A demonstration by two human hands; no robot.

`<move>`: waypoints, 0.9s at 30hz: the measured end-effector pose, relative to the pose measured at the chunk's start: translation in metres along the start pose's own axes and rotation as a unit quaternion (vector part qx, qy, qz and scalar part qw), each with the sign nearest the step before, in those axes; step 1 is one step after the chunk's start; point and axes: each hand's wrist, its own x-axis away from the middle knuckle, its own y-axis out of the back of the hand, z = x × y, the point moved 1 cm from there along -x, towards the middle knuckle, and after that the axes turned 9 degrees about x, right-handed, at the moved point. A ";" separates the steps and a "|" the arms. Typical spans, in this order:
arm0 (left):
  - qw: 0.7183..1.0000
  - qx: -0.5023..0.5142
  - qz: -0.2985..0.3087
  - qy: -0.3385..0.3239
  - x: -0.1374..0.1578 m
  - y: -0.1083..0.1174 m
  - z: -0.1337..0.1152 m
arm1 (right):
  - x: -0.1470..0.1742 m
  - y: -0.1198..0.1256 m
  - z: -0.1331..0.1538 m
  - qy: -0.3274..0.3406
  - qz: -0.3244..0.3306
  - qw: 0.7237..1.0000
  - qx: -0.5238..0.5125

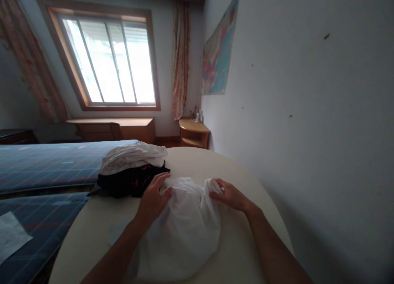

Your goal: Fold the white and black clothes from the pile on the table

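Note:
A thin white cloth point(184, 234), perhaps a garment, lies loosely spread over the near part of the round table point(197, 159). Its far edge is gathered into folds. At the left end of those folds is my left hand point(154, 195), its thumb and curved fingers around the fabric. My right hand point(229, 193) pinches a raised, bunched fold at the other end. Beyond my left hand sits a pile of clothes: a crumpled white one point(132, 156) on top of a black one point(129, 181) with pinkish-red marks.
Left of the table are blue plaid mattresses point(55, 163), with a white sheet point(12, 234) on the nearer one. A white wall point(308, 152) runs close along the right. A wooden desk point(132, 128) and a corner shelf point(193, 128) stand beneath the window side.

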 end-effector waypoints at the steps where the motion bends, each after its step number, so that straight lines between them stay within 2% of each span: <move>1: 0.999 0.012 0.027 -0.039 0.004 -0.002 -0.007 | -0.001 0.000 -0.005 -0.015 0.003 1.000 -0.010; 3: 0.986 0.012 0.126 -0.109 0.016 -0.008 -0.025 | -0.003 0.000 -0.015 -0.044 -0.004 0.998 -0.033; 5: 0.960 -0.036 0.220 -0.168 0.030 -0.019 -0.040 | -0.007 -0.001 -0.021 -0.067 -0.031 0.994 -0.075; 8: 0.944 -0.101 0.260 -0.180 0.039 -0.033 -0.044 | -0.013 0.001 -0.023 -0.095 -0.105 0.978 -0.155; 10: 0.957 -0.099 0.237 -0.135 0.033 -0.033 -0.034 | -0.015 0.002 -0.022 -0.127 -0.150 0.959 -0.205; 12: 0.978 -0.068 0.191 -0.056 0.021 -0.027 -0.018 | -0.015 0.001 -0.021 -0.165 -0.176 0.935 -0.259; 15: 0.991 0.001 0.114 0.071 0.002 -0.011 0.005 | -0.016 -0.004 -0.017 -0.178 -0.173 0.908 -0.339; 17: 0.994 0.021 0.048 0.097 -0.004 -0.003 0.009 | -0.016 -0.009 -0.013 -0.161 -0.152 0.898 -0.380; 19: 0.998 0.000 -0.039 0.041 -0.001 -0.002 0.001 | -0.017 -0.014 -0.009 -0.143 -0.138 0.891 -0.408; 21: 0.993 -0.038 -0.082 -0.071 0.009 -0.008 -0.016 | -0.018 -0.017 -0.005 -0.125 -0.122 0.885 -0.431; 22: 0.988 -0.052 -0.065 -0.128 0.015 -0.013 -0.025 | -0.018 -0.017 -0.004 -0.114 -0.112 0.882 -0.443; 24: 0.976 -0.087 0.022 -0.196 0.028 -0.026 -0.039 | -0.017 -0.018 -0.003 -0.092 -0.094 0.879 -0.458; 27: 0.961 -0.143 0.112 -0.211 0.039 -0.039 -0.041 | -0.016 -0.017 -0.006 -0.078 -0.090 0.886 -0.447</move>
